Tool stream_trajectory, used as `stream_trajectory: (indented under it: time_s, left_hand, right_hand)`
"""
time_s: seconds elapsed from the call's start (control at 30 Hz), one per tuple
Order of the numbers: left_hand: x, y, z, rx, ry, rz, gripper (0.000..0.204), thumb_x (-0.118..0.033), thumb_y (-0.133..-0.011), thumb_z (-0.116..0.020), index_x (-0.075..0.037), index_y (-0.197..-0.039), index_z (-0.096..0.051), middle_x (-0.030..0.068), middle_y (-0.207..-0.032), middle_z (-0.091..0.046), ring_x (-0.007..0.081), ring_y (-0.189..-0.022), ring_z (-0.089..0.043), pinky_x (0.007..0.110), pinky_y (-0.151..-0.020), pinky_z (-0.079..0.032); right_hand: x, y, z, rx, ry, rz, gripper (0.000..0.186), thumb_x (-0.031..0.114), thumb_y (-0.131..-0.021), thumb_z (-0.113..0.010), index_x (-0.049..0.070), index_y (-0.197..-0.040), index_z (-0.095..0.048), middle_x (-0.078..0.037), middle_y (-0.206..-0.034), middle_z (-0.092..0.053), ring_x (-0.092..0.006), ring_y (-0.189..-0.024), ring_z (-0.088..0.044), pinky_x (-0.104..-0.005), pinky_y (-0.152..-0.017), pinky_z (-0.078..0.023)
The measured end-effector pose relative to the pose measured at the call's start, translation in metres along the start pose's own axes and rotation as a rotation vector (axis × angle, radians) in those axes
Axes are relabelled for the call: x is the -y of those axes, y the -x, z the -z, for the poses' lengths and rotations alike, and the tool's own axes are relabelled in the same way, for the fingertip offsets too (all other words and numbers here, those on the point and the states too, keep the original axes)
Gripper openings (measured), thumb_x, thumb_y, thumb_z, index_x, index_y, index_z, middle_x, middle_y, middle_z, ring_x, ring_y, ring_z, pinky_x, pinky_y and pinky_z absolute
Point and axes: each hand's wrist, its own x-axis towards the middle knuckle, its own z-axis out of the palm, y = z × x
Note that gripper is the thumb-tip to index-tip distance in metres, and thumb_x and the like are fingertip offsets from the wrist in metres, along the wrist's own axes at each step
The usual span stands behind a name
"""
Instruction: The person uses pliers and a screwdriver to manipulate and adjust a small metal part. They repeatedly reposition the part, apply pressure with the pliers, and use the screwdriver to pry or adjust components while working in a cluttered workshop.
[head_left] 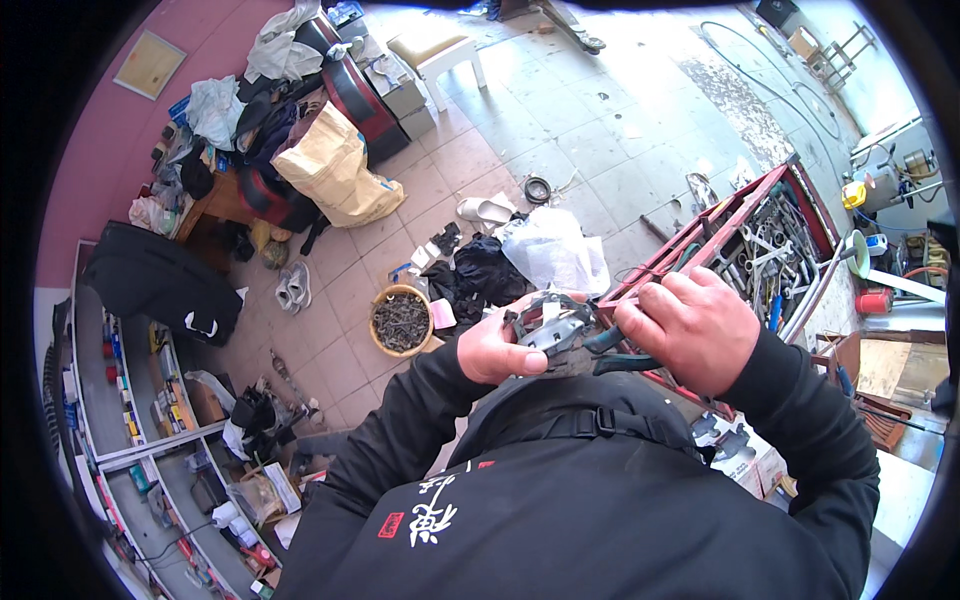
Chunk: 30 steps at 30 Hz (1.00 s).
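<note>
Left hand [492,345] pinches a grey metal part [558,333] while the right hand [695,328] is wrapped round dark-handled pliers [628,364]

Just below and right of the middle of the frame, the metal part sits in front of the person's waist. The left hand's thumb is stretched along its near side and presses on its left end; the fingers pass behind it, mostly hidden, so the left grip is nearly closed, with only the part's thickness between thumb and fingers. The part is curved, with shinier metal along its top.

To the right, the other hand shows its back and knuckles. Its fingers are curled well in toward the palm, and two dark handles project from beneath them toward the left, with a narrow gap between them. Where the handles run under the hand, the exact finger contact is hidden. Whether the tool bites on the part cannot be told.

At the right of the frame, beside the right hand, a red metal tray [722,233] holds a heap of wrenches [770,250]. Left of the part, near the centre, a round tub [402,352] of small dark hardware [400,320] stands on the tiled floor [345,290]. A white plastic bag [562,248] lies above the hands, against a black bag [485,268].
</note>
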Motion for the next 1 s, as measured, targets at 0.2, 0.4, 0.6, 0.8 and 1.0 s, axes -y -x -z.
stream_trajectory:
  time_s: [0.2,0.4,0.6,0.8,1.0]
  left_hand:
    - [0.008,0.002,-0.009,-0.008,0.314,-0.120,0.103,-0.018,-0.087,-0.091,-0.005,-0.173,-0.035,0.0249,-0.166,-0.052,0.0382,-0.148,-0.060,0.054,-0.126,-0.047]
    - [0.008,0.002,-0.008,-0.111,0.221,-0.185,0.109,-0.026,-0.085,-0.093,-0.005,-0.173,-0.031,0.0255,-0.159,-0.058,0.0385,-0.145,-0.062,0.053,-0.123,-0.051]
    - [-0.002,0.007,-0.012,-0.186,-0.002,-0.274,0.109,-0.030,-0.085,-0.093,-0.006,-0.172,-0.031,0.0237,-0.159,-0.056,0.0380,-0.143,-0.063,0.049,-0.120,-0.054]
    - [-0.033,0.023,-0.016,-0.437,-0.382,-0.308,0.116,-0.035,-0.080,-0.096,-0.002,-0.172,-0.033,0.0158,-0.154,-0.057,0.0309,-0.142,-0.064,0.042,-0.118,-0.053]
    - [-0.054,0.027,-0.024,-0.416,-0.838,-0.384,0.112,-0.033,-0.078,-0.100,0.000,-0.168,-0.043,0.0208,-0.169,-0.050,0.0283,-0.152,-0.055,0.043,-0.127,-0.041]
  right_hand:
    - [0.014,0.005,0.004,-0.061,-0.004,-0.130,0.038,0.020,-0.093,-0.069,0.012,-0.129,-0.068,-0.004,-0.103,-0.063,-0.0233,-0.099,-0.064,-0.0406,-0.086,-0.047]
    - [0.031,0.015,-0.007,-0.147,0.075,-0.249,0.051,0.016,-0.094,-0.068,0.014,-0.145,-0.064,-0.007,-0.116,-0.060,-0.0278,-0.110,-0.061,-0.0577,-0.113,-0.041]
    - [0.034,0.027,-0.024,-0.234,0.133,-0.318,0.061,0.015,-0.092,-0.071,0.017,-0.152,-0.060,-0.011,-0.122,-0.059,-0.0319,-0.116,-0.060,-0.0638,-0.114,-0.042]
    - [0.024,0.036,-0.024,-0.189,-0.479,-0.540,0.086,-0.005,-0.073,-0.071,0.001,-0.156,-0.052,-0.021,-0.127,-0.059,-0.0430,-0.113,-0.060,-0.0524,-0.107,-0.046]
    - [0.002,0.030,-0.016,0.357,-1.551,-0.634,0.081,0.001,-0.089,-0.074,0.007,-0.163,-0.044,-0.008,-0.116,-0.061,-0.0193,-0.111,-0.062,-0.0375,-0.098,-0.055]
